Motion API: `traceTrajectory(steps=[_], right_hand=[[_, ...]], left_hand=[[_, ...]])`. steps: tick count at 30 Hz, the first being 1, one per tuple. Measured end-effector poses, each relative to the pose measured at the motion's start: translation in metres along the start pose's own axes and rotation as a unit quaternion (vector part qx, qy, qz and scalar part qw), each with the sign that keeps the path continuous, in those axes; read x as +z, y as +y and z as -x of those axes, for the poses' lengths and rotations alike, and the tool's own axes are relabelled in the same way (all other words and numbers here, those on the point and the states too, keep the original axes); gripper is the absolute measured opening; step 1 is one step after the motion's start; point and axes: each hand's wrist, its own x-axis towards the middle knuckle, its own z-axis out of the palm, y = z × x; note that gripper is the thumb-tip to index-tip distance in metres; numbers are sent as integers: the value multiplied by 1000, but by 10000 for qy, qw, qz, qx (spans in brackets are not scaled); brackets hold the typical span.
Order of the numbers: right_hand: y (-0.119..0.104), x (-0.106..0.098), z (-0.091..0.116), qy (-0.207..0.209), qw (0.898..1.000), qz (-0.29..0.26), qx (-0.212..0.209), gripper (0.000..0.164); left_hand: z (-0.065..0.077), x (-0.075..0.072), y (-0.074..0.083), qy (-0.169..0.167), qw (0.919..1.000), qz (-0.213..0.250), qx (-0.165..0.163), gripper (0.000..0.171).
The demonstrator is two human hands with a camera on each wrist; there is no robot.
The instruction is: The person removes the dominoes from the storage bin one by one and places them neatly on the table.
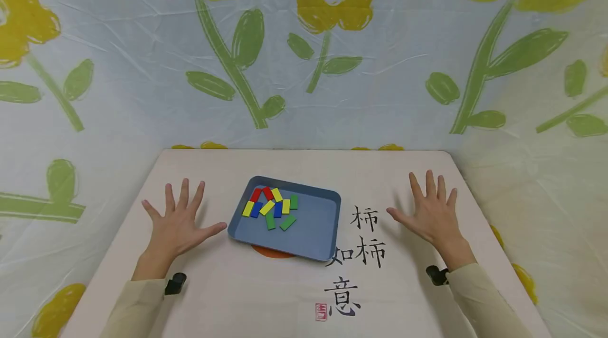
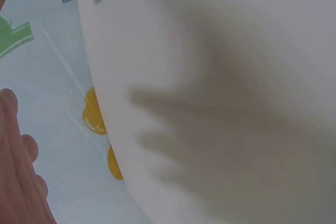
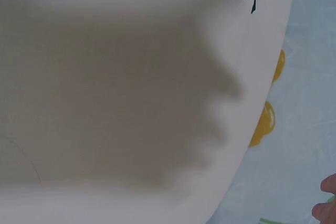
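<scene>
My left hand [image 1: 177,229] is held with fingers spread, left of a blue-grey tray [image 1: 313,222], its thumb tip close to the tray's left rim. My right hand [image 1: 434,216] is spread the same way, to the right of the tray and the black writing. Neither hand holds anything. In the tray's left half lie several small flat blocks: red [image 1: 256,195], yellow [image 1: 267,207], blue [image 1: 278,210] and green [image 1: 287,223]. In the left wrist view, part of the left hand [image 2: 21,171] shows at the edge; the right wrist view catches only fingertips [image 3: 328,203].
The pale table [image 1: 228,296] carries black brush characters [image 1: 343,296] and a red seal mark [image 1: 321,312]. An orange printed patch [image 1: 273,252] peeks out under the tray's front. A flower-printed cloth [image 1: 380,90] hangs behind and at both sides.
</scene>
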Motion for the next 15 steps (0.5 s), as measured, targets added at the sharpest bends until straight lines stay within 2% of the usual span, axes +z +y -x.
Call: traceTrajectory(steps=[5,9,15], right_hand=[[-3,-1,0,15,9999,-111,73,110],[-2,-2,1,-16,9993,-289,219,110],[-5,2,2,96,9963,-815,259,107]], left_hand=[[0,-2,2,-1,9998,173,-62,115],[-1,-2,9,69,9987,491,-98,115],[4,10,21,189,9932,1131,-215,117]])
